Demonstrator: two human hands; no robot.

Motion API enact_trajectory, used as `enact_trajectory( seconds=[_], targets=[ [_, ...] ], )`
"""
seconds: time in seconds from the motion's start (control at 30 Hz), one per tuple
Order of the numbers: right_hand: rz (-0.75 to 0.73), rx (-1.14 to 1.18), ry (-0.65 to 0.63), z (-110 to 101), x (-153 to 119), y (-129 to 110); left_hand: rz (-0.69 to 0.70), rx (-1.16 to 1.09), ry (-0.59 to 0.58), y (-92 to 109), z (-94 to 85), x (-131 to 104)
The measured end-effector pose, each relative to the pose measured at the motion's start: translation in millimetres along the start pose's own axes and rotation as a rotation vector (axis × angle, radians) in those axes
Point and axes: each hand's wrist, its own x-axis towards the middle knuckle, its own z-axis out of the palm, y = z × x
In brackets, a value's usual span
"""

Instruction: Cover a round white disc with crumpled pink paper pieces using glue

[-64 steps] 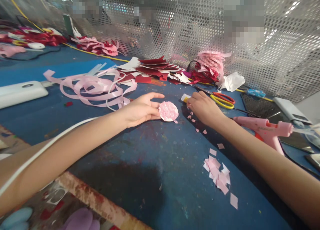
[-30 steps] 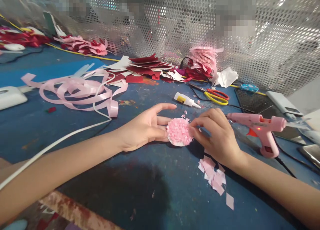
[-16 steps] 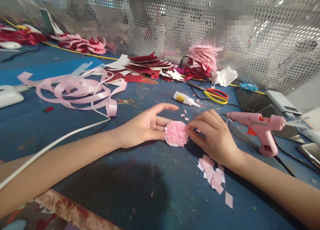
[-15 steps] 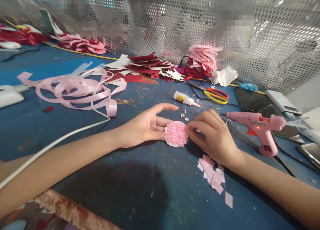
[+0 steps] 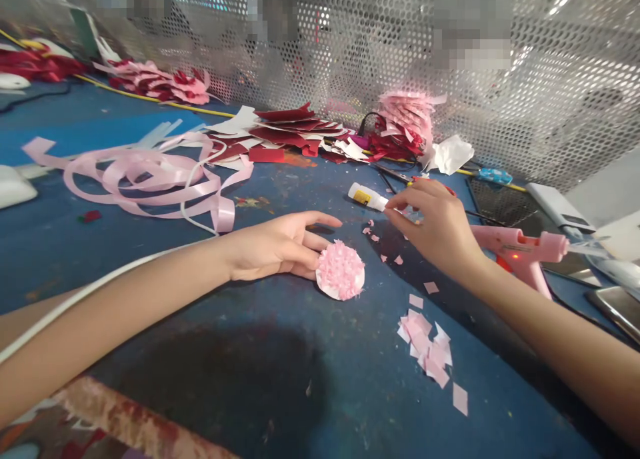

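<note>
Shift, last half second: the right hand (image 5: 435, 222) had left the rim of the pink-tufted disc (image 5: 341, 270) and gone up to the white glue bottle (image 5: 367, 196); the disc and left hand (image 5: 273, 246) had slid slightly leftward.
White casing, far left: a smooth, rounded white device (image 5: 15, 187) was cut off by the edge of view.
Ribbon: pale pink satin ribbon (image 5: 130, 158) lay in loose loops beyond the left forearm.
Left hand: thumb and fingers were clamped on the disc's left edge; the index finger reached out free above it.
Disc: positioned near the centre of the blue worktop (image 5: 370, 379), tufted face up, a white margin showing along its lower rim.
Paper pile: dark-red and white cut sheets (image 5: 295, 132) were stacked behind the disc, near the perforated metal panel (image 5: 350, 52).
Glue bottle: on its side, yellow label visible, nozzle end toward the right hand.
Right hand: thumb and fingertips were at the nozzle; could not tell whether they had closed on it.
Squares: pink paper squares (image 5: 427, 346) lay heaped below the right forearm, a few strays apart.
Glue gun: pink body (image 5: 530, 246), indicator glowing red, partly hidden behind the right forearm.
</note>
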Motion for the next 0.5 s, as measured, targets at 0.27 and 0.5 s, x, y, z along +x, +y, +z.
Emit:
enact_trajectory(
  seconds=[0.27,0.5],
  targets=[
    [0.150,-0.114,-0.326,36,49,16,-0.014,0.023,-0.006,2,2.2,-3],
    [0.191,0.141,-0.307,31,58,30,-0.002,0.002,-0.031,-1,-0.4,-2]
  ],
)
